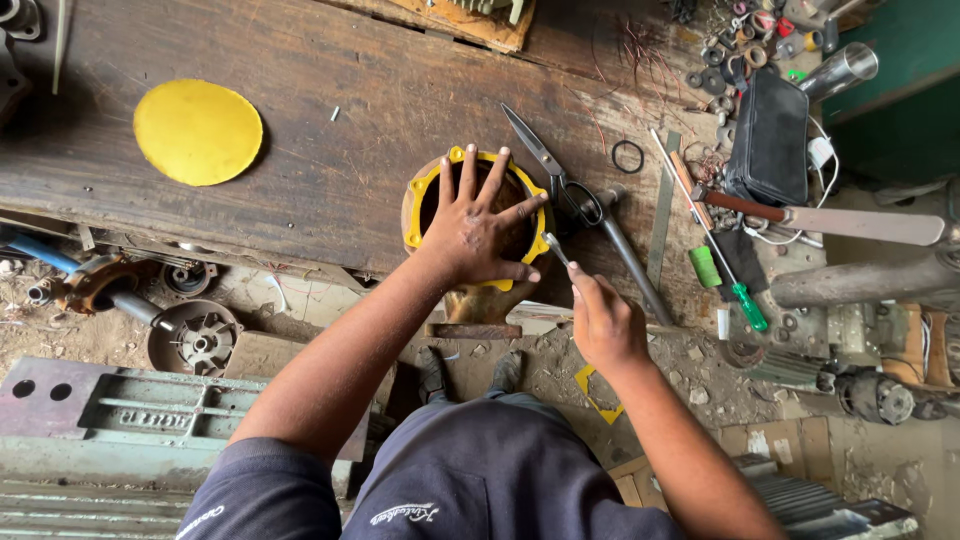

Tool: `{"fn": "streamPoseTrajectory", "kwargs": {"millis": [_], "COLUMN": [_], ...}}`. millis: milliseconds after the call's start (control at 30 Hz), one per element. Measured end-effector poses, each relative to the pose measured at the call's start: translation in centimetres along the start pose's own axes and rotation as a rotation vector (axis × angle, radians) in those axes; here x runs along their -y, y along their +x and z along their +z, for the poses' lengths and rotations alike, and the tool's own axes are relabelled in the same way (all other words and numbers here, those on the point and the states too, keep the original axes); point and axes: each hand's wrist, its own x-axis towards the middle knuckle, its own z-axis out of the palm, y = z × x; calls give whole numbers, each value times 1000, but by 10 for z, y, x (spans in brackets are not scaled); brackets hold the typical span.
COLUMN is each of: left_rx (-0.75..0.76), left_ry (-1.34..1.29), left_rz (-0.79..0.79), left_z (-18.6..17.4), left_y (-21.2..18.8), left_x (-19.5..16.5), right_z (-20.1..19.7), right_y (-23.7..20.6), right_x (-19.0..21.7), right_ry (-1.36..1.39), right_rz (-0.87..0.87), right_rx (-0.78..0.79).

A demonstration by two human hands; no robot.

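Observation:
My left hand (478, 222) lies flat with fingers spread on a yellow gasket ring (428, 186) that sits on a round rusty metal housing (412, 210) at the wooden bench's front edge. My right hand (600, 318) is just right of it, closed around a thin metal tool (556, 247) whose tip points at the gasket's lower right rim. Large black-handled scissors (570, 190) lie right beside the housing.
A yellow disc (198, 131) lies on the wooden bench (320, 120) at left. A green-handled screwdriver (735, 290), a big knife (830, 218), a black case (770, 140), a rubber ring (628, 156) and loose washers sit at right. Metal machine parts (190, 335) lie on the floor below.

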Motion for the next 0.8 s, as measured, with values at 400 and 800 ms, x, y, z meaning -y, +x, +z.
{"fn": "streamPoseTrajectory", "kwargs": {"millis": [400,800], "left_rx": [-13,25], "left_ry": [-27,10], "left_rz": [3,-13], "left_z": [0,-5], "left_y": [-2,-1], "left_x": [0,0], "right_z": [7,22], "right_y": [-4,-12], "right_x": [6,-4], "right_ry": [-41,-50], "right_rz": [63,129], "right_rx": [2,90]}}
